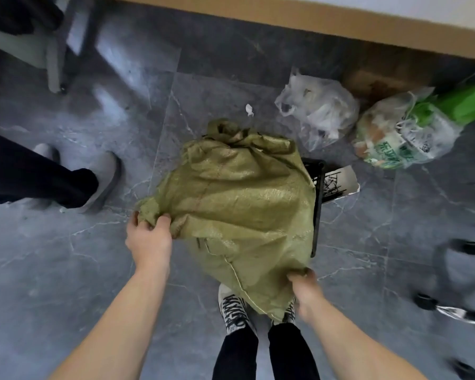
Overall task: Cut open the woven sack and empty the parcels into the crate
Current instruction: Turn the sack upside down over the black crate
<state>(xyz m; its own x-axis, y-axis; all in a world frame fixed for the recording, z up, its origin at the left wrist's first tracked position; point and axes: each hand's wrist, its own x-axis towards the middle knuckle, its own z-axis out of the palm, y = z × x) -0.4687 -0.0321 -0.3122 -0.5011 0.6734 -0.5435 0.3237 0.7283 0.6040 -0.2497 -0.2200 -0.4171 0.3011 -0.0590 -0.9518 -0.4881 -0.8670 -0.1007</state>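
An olive-green woven sack (239,198) lies bunched over a black crate (318,204), of which only the right rim and side show. My left hand (148,239) grips the sack's near left corner. My right hand (303,286) pinches the near right corner, low by my shoes. The sack's far end is knotted or gathered at the top. No parcels are visible; the sack hides the crate's inside.
Two filled clear plastic bags (318,111) (401,133) lie on the grey tiled floor at the right. Another person's legs and grey slippers (99,179) stand at the left. A chair base (55,64) is at the far left, a brown baseboard at the top.
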